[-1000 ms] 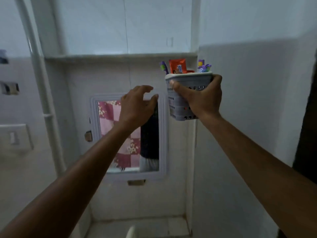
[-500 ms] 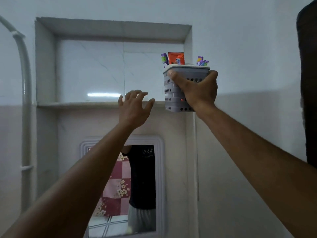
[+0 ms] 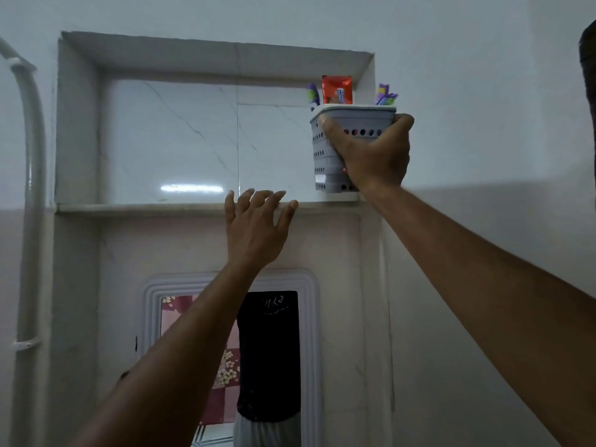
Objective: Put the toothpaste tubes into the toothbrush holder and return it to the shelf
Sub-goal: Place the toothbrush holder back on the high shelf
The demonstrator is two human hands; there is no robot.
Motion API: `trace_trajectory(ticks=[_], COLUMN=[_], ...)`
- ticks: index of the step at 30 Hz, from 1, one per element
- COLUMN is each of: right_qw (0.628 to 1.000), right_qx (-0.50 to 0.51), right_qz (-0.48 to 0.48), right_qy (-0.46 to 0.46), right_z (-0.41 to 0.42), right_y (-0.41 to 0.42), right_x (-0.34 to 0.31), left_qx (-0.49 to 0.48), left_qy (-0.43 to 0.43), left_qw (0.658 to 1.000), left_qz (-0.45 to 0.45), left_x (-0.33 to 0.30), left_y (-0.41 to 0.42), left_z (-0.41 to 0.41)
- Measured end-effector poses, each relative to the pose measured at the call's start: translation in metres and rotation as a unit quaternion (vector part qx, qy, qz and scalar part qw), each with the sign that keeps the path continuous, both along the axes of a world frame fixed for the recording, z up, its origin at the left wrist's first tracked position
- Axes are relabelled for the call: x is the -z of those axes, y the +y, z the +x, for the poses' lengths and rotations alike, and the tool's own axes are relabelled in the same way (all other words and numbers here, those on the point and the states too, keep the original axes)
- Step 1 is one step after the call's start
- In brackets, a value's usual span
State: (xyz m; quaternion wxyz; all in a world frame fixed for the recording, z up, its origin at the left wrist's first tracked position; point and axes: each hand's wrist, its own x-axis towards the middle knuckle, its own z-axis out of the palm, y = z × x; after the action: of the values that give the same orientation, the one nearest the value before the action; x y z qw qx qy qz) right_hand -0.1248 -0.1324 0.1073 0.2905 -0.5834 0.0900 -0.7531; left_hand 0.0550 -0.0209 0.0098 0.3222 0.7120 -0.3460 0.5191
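Note:
My right hand (image 3: 371, 156) grips a grey perforated toothbrush holder (image 3: 325, 150) at the right end of the wall niche, its base just above or at the shelf (image 3: 145, 208) ledge. From its top stick out an orange-red toothpaste tube (image 3: 337, 89) and purple-green items, toothbrushes or tubes (image 3: 385, 95). My left hand (image 3: 254, 227) is raised in front of the shelf edge, fingers spread, holding nothing, its fingertips at the ledge.
The niche is a recessed marble alcove with a side wall (image 3: 364, 79) close to the holder. A white pipe (image 3: 30, 188) runs down the left. A framed mirror (image 3: 232, 366) below reflects a person in a dark shirt.
My right hand has carried the holder up and toward the right end of the shelf. My left hand rose to the shelf edge. The camera has tilted upward.

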Motion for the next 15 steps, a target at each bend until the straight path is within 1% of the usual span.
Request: trace_trajectory(ticks=[7, 11, 15], right_qw=[0.997, 0.991, 0.977], right_qx=[-0.03, 0.009, 0.018], right_qz=[0.003, -0.008, -0.007], right_qy=[0.066, 0.137, 0.21], right_z=[0.039, 0.05, 0.053], right_y=[-0.023, -0.032, -0.04], right_x=[0.014, 0.014, 0.025], left_qx=[-0.01, -0.007, -0.003], left_qy=[-0.007, 0.003, 0.005], left_qw=[1.0, 1.0, 1.0], left_qz=[-0.011, -0.004, 0.001], left_x=[0.001, -0.003, -0.002], left_y=[0.0, 0.004, 0.005], left_z=[0.001, -0.004, -0.007])
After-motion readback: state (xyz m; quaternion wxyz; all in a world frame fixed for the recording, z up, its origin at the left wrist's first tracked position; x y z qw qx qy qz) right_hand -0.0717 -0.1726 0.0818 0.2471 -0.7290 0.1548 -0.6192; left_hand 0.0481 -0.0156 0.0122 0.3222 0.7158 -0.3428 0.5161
